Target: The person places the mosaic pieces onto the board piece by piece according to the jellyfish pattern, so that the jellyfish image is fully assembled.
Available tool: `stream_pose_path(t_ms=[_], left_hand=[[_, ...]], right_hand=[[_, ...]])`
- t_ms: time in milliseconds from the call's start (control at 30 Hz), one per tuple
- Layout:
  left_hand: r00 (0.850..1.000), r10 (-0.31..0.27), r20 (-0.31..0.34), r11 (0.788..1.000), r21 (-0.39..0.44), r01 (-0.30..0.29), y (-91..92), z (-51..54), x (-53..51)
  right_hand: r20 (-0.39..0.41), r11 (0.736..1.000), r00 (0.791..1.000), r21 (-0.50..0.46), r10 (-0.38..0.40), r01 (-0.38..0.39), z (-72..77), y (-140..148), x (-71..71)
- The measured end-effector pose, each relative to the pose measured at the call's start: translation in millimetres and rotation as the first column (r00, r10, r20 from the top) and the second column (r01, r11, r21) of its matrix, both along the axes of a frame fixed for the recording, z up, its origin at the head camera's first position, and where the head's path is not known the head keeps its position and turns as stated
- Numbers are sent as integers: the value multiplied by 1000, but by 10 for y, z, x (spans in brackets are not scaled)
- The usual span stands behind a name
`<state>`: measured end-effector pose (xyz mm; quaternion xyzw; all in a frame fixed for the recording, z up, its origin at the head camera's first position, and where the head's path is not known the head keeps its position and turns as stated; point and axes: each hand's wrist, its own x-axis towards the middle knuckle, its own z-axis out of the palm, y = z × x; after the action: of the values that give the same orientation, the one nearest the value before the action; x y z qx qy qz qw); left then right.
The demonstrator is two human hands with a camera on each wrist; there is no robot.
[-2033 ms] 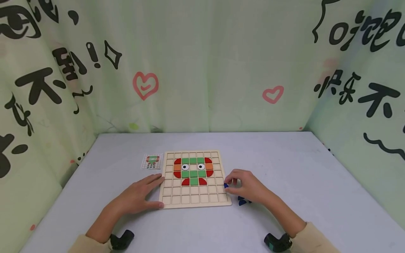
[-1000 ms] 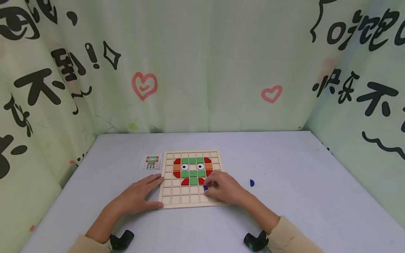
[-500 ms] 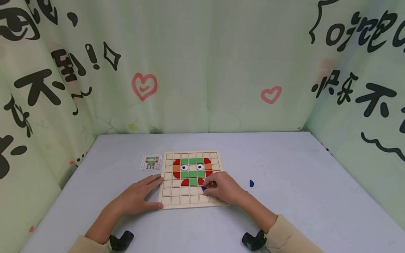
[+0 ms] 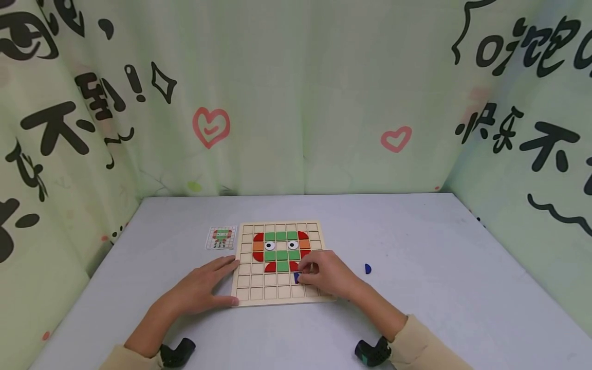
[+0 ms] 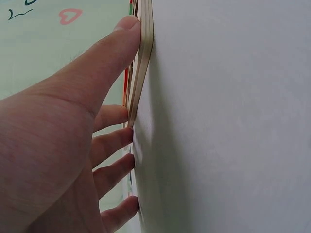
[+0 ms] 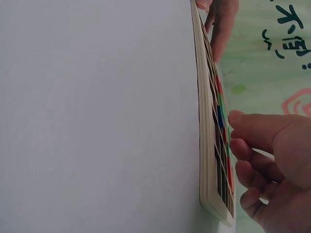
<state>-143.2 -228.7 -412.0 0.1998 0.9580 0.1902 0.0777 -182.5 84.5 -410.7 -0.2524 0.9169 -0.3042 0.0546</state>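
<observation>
A wooden grid board (image 4: 257, 293) lies on the table, with red, green, orange and eye-patterned pieces forming a figure in its cells. A small blue piece (image 4: 296, 278) lies in a cell below the red piece at the figure's lower right. Just over it is my right hand (image 4: 330, 275), its thumb and fingertips bent close to the piece; in the right wrist view the thumb and index tips stand apart with nothing seen between them. My left hand (image 4: 203, 285) rests spread against the board's left edge, thumb at the near corner. The left wrist view shows this thumb (image 5: 114, 53) on the rim.
A printed picture card (image 4: 221, 238) lies left of the board's far corner, showing a similar figure. Another blue piece (image 4: 368, 269) lies on the white table (image 4: 416, 236) to the right. Curtains (image 4: 300, 103) with writing and hearts surround the table.
My right hand has carried a blue piece from the board's right edge leftward onto the grid and lowered it into a cell. The left hand stays where it was.
</observation>
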Motion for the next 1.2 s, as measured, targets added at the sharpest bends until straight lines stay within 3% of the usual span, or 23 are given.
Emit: stream_pose_path(t_ms=[500, 933, 1200], left_hand=[[1000, 3, 3, 1000, 8, -3, 10, 7, 3], [1000, 7, 7, 1000, 5, -7, -4, -48, -15], [1000, 1, 1, 1000, 3, -1, -3, -56, -17]], right_hand=[[-61, 995, 993, 0, -97, 98, 24, 516, 26], [-97, 964, 961, 47, -258, 263, 14, 1007, 65], [-102, 948, 948, 76, -301, 309, -14, 1227, 70]])
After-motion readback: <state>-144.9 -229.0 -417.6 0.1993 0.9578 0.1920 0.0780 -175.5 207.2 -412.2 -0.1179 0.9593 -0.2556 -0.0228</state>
